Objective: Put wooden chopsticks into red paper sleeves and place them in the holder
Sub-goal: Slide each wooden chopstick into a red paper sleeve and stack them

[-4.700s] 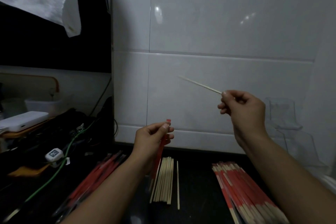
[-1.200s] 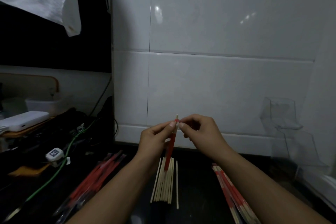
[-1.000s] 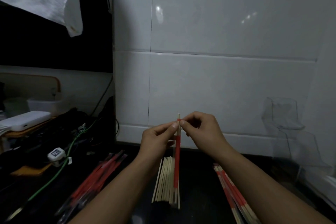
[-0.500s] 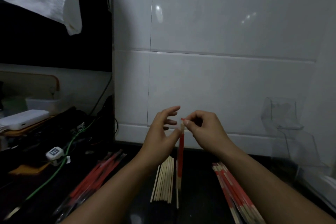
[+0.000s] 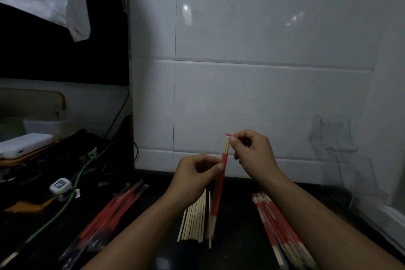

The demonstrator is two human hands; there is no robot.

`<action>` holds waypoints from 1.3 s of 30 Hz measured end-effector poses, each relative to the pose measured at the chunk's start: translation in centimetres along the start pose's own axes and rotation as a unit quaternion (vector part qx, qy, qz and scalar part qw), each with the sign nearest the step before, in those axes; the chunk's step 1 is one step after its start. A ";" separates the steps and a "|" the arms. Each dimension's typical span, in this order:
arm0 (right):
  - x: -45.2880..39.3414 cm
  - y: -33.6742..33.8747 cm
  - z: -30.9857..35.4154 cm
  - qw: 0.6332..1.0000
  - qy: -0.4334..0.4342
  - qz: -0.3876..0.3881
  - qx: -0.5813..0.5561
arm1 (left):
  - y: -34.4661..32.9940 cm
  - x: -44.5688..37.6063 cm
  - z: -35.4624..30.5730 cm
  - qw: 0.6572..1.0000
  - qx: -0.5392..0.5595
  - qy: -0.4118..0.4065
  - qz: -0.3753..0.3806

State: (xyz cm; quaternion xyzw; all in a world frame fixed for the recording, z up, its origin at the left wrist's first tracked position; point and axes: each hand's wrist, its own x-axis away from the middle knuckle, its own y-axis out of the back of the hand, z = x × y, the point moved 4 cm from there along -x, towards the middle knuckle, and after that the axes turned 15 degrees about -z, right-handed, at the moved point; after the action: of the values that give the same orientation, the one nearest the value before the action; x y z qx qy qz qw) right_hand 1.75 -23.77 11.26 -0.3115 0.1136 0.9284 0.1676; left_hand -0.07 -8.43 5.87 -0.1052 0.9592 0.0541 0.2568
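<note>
A person's two hands hold one sleeved pair of chopsticks [image 5: 219,184] nearly upright above a dark counter [image 5: 236,237], its long axis leaning slightly right at the top, wooden ends showing above the red paper sleeve [image 5: 217,195]. The right hand [image 5: 254,151] pinches the top end between thumb and finger; the left hand [image 5: 195,175] pinches the sleeve just below the bare wood. Directly beneath the held pair lies a loose bundle of bare chopsticks [image 5: 194,219], too many and too close to count, pointing toward the tiled wall. Right of the bundle lies one pile of sleeved chopsticks [image 5: 278,228]; left of it, one clear packet of red sleeves [image 5: 111,212]. One clear plastic holder [image 5: 337,142] stands far right of the bundle against the wall; its contents cannot be made out.
</note>
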 end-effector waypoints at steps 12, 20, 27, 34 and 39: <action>2.5 0.0 -4.7 0.990 -0.100 0.099 -0.024 | -2.5 0.4 2.6 0.997 0.015 0.062 0.037; -1.2 3.9 -12.0 0.966 -0.156 0.090 0.186 | 1.6 -1.3 7.4 0.979 -0.179 0.089 -0.046; -0.3 6.7 -17.0 0.890 -0.028 0.070 0.449 | 1.9 0.2 10.9 0.896 -0.438 0.056 0.050; 7.0 -0.3 -12.2 0.906 0.059 0.168 0.383 | 6.8 -1.3 12.7 0.832 -0.550 -0.017 -0.077; 11.2 -4.5 -10.6 0.884 0.009 0.274 0.378 | 10.7 -0.9 15.3 0.741 -0.665 -0.015 -0.096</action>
State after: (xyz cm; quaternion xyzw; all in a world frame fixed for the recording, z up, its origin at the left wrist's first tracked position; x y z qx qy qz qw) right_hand 0.74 -20.30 -4.39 -0.1889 0.5385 0.8211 0.0104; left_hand 5.59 4.55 -6.39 -0.3402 0.6605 0.6545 0.1400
